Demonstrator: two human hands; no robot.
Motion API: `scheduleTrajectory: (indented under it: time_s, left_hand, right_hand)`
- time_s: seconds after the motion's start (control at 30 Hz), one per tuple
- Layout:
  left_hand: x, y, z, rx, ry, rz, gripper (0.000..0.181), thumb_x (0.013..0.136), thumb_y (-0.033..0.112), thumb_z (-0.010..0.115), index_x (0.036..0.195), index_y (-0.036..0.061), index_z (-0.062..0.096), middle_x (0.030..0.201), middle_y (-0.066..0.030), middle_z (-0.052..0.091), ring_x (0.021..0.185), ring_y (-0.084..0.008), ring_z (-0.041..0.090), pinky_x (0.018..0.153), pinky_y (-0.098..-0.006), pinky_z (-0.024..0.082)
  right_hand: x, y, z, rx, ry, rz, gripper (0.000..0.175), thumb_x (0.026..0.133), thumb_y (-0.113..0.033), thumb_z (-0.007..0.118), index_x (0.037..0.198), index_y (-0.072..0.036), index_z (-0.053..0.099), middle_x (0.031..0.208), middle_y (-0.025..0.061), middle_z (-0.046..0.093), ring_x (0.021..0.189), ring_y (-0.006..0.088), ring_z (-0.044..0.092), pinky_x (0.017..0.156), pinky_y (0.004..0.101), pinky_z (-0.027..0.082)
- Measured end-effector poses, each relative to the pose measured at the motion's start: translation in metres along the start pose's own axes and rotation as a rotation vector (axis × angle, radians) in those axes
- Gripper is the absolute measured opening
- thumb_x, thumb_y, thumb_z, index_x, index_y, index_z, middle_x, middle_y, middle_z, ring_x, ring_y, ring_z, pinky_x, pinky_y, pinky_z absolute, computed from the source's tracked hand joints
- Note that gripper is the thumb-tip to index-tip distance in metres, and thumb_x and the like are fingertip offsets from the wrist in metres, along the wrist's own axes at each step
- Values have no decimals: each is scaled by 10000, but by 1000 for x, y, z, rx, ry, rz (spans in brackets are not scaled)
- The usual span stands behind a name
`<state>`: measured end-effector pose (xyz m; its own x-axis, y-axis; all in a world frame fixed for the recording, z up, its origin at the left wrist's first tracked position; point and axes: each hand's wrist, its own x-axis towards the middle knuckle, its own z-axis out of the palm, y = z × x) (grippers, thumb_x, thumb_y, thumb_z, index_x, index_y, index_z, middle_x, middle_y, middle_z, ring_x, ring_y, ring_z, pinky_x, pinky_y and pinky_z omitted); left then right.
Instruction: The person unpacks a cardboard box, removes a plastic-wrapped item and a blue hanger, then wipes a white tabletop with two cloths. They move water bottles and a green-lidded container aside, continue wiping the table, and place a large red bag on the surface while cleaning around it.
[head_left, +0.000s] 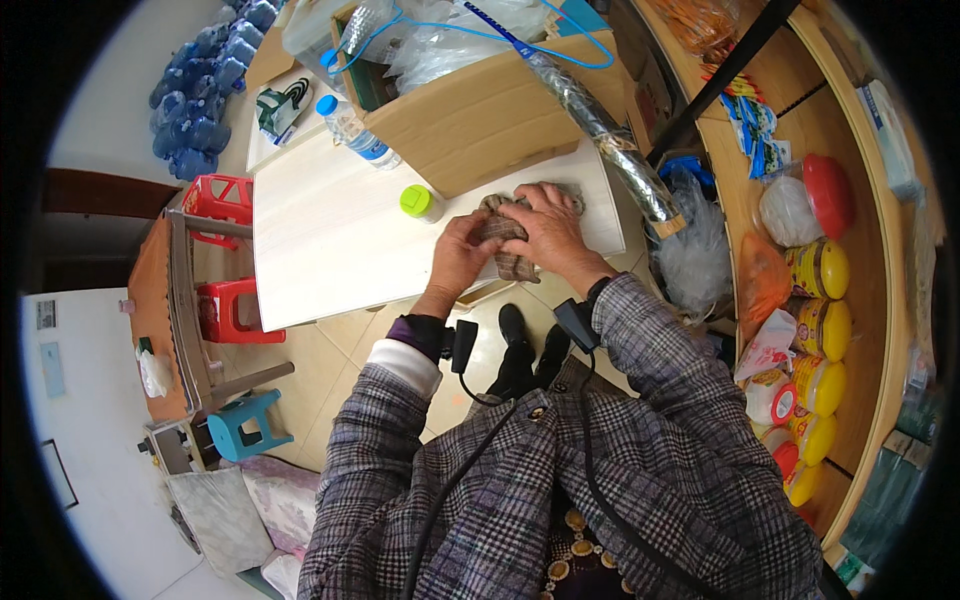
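Observation:
Both of my hands hold a brown striped cloth at the near right part of a white table. My left hand pinches the cloth's left side between thumb and fingers. Over its upper right part lies my right hand, fingers curled onto the fabric. One end of the cloth hangs down towards me. A greyish bit of material shows beyond my right fingers; what it is I cannot tell. Just left of the cloth stands a small container with a lime-green lid.
Behind my hands sits a cardboard box full of clear plastic bags. A foil-wrapped roll leans across its right side. A water bottle stands left of the box. Wooden shelves with yellow-lidded jars rise at right. Red stools stand left.

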<state>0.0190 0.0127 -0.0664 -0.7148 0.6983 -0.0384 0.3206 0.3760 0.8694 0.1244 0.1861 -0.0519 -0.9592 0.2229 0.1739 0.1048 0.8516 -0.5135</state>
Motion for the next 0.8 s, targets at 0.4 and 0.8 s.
scheduleTrajectory:
  time_s: [0.4, 0.8]
  left_hand:
    - [-5, 12, 13, 547, 44, 127, 479, 762, 111, 738, 1235, 151, 675, 1164, -102, 613, 1079, -351, 601, 898, -442, 544]
    - [-15, 10, 17, 566, 123, 330, 423, 728, 115, 782, 1145, 141, 715, 1317, -118, 579, 1133, -383, 547, 969, -455, 495]
  right_hand:
    - [-20, 40, -4, 59, 14, 50, 380, 789, -109, 780, 1161, -154, 716, 1273, 81, 581, 1201, 318, 514, 1008, 448, 446]
    - [-24, 32, 8, 22, 74, -56, 372, 792, -76, 723, 1161, -120, 709, 1247, 89, 601, 1201, 324, 520, 1010, 422, 471]
